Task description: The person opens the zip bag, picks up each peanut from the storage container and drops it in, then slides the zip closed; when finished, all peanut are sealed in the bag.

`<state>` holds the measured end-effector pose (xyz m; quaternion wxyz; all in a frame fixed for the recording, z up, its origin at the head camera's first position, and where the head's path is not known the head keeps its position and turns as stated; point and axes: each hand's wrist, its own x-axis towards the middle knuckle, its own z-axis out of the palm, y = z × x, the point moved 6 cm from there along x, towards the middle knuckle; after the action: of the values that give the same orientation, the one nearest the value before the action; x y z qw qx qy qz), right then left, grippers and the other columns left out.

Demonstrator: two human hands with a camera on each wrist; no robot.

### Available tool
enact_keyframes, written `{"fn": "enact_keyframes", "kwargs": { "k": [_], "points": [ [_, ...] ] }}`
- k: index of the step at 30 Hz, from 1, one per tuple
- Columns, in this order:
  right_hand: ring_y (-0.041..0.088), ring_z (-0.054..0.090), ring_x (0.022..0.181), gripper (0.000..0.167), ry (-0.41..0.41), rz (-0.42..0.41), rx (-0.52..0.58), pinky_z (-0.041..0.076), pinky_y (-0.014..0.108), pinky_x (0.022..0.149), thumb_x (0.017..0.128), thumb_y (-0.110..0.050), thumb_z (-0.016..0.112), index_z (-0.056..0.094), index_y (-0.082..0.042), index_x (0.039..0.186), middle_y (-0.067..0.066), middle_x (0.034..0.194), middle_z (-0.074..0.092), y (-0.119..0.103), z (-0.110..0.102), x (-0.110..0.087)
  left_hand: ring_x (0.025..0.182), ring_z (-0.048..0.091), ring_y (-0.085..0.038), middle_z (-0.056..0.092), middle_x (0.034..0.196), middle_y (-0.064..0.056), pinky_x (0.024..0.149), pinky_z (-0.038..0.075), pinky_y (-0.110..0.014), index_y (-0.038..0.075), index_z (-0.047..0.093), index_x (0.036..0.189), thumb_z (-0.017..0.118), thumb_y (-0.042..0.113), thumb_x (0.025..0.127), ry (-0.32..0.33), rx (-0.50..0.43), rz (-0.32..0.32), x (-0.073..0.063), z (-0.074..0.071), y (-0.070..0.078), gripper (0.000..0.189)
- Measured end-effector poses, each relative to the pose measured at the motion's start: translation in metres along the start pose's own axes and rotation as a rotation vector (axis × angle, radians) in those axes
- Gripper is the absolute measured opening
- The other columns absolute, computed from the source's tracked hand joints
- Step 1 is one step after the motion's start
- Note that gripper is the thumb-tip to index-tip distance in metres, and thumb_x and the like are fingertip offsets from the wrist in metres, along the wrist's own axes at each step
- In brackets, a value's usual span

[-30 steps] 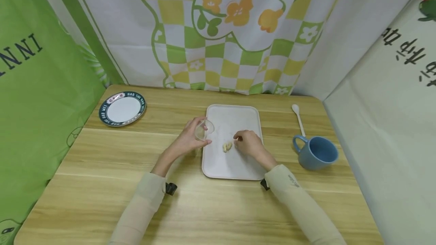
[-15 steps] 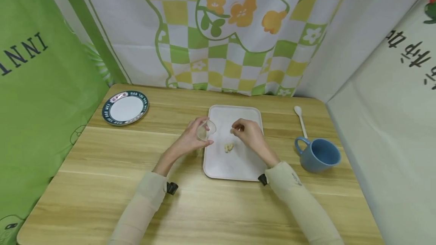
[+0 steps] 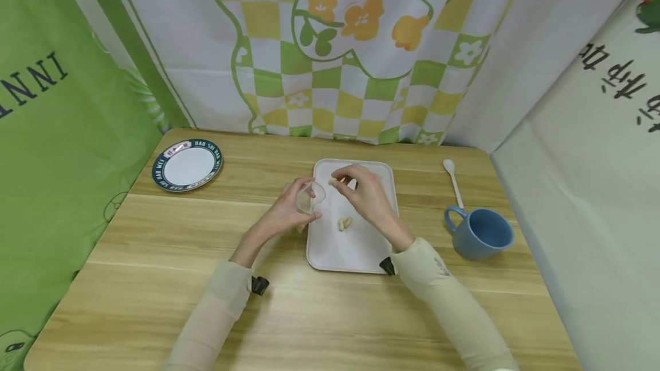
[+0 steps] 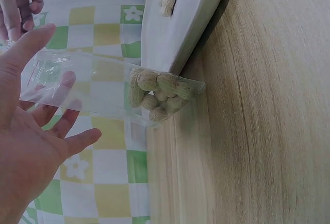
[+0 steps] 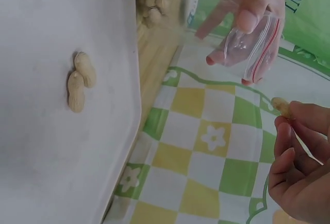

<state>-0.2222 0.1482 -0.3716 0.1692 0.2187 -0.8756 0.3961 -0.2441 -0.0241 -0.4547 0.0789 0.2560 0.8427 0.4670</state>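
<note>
My left hand holds a clear zip bag by its mouth, thumb on one side and fingers on the other. Several unshelled peanuts lie at the bottom of the bag, which hangs beside the tray's left edge. Between thumb and fingertips my right hand pinches a single peanut, a short way from the bag's mouth in the head view. Two more peanuts lie side by side on the white tray.
At the back left of the wooden table sits a dark-rimmed plate. To the right stand a blue mug and, behind it, a white spoon. A patterned curtain hangs along the far edge.
The right hand has risen from beside the two peanuts on the tray and moved away from me and left, to the bag's mouth, with a peanut. The left hand holds its place.
</note>
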Motion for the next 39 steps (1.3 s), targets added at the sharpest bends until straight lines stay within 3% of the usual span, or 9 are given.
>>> {"fn": "enact_keyframes", "kwargs": {
  "k": [6,12,19,26,30,34,36,39],
  "points": [
    [0.013,0.06,0.075,0.01,-0.04,-0.077,0.029,0.05,0.027,0.065,0.087,-0.01,0.071,0.071,-0.005,0.095,0.003,0.087,0.068,-0.009,0.01,0.001,0.133,0.033,-0.032,0.06,0.112,-0.006,0.106,0.032,-0.057,0.008,0.034,0.143,0.079,0.023,0.079,-0.006,-0.005,0.008,0.0,0.0,0.0,0.08],
    [0.012,0.06,0.078,0.009,-0.089,-0.095,0.032,0.05,0.026,0.069,0.087,-0.01,0.071,0.072,-0.006,0.096,0.001,0.089,0.067,-0.014,0.021,0.001,0.135,0.03,-0.033,0.058,0.118,-0.013,0.106,0.031,-0.059,0.013,0.031,0.144,0.078,0.024,0.081,-0.024,-0.011,0.009,-0.001,0.001,0.0,0.079],
    [0.02,0.061,0.079,0.013,-0.128,-0.102,-0.033,0.051,0.028,0.07,0.084,-0.006,0.073,0.072,-0.002,0.096,0.003,0.089,0.067,-0.019,0.032,0.001,0.133,0.032,-0.036,0.032,0.147,-0.016,0.1,0.039,-0.058,0.014,0.03,0.147,0.078,0.027,0.081,-0.035,0.0,-0.04,-0.001,0.002,0.0,0.083],
    [0.02,0.061,0.08,0.019,-0.116,-0.125,-0.109,0.052,0.028,0.067,0.085,-0.007,0.073,0.07,-0.001,0.102,0.006,0.09,0.066,-0.021,0.033,0.001,0.135,0.03,-0.036,0.032,0.148,-0.015,0.1,0.039,-0.058,0.017,0.03,0.146,0.079,0.027,0.08,-0.034,-0.007,-0.057,-0.001,0.001,0.0,0.083],
    [0.018,0.06,0.077,0.016,-0.066,-0.078,-0.119,0.05,0.029,0.064,0.089,-0.009,0.069,0.07,-0.003,0.104,0.005,0.087,0.066,-0.012,0.024,0.002,0.135,0.03,-0.034,0.05,0.131,-0.014,0.105,0.032,-0.059,0.013,0.032,0.145,0.08,0.025,0.079,-0.017,-0.002,-0.024,0.0,0.0,0.002,0.083],
    [0.02,0.06,0.075,0.014,-0.03,0.025,-0.159,0.049,0.031,0.062,0.091,-0.01,0.066,0.071,-0.004,0.102,0.005,0.085,0.066,0.008,0.017,0.002,0.134,0.032,-0.033,0.059,0.116,-0.013,0.109,0.028,-0.056,0.01,0.034,0.143,0.08,0.021,0.078,-0.001,-0.007,0.005,0.0,-0.002,0.003,0.081],
    [0.02,0.06,0.075,0.013,-0.062,0.098,-0.187,0.049,0.031,0.062,0.092,-0.011,0.065,0.071,-0.004,0.101,0.006,0.084,0.066,0.022,0.018,-0.002,0.134,0.033,-0.033,0.06,0.114,-0.012,0.11,0.028,-0.055,0.01,0.034,0.143,0.081,0.02,0.078,0.003,-0.002,0.016,0.0,-0.002,0.003,0.08],
    [0.019,0.06,0.074,0.013,-0.186,0.218,-0.215,0.049,0.031,0.062,0.091,-0.01,0.065,0.072,-0.003,0.1,0.006,0.085,0.067,0.041,0.026,-0.013,0.134,0.033,-0.032,0.06,0.113,-0.01,0.111,0.027,-0.054,0.01,0.034,0.143,0.081,0.02,0.078,0.005,0.003,0.018,-0.001,-0.002,0.002,0.081]
  ]
}}
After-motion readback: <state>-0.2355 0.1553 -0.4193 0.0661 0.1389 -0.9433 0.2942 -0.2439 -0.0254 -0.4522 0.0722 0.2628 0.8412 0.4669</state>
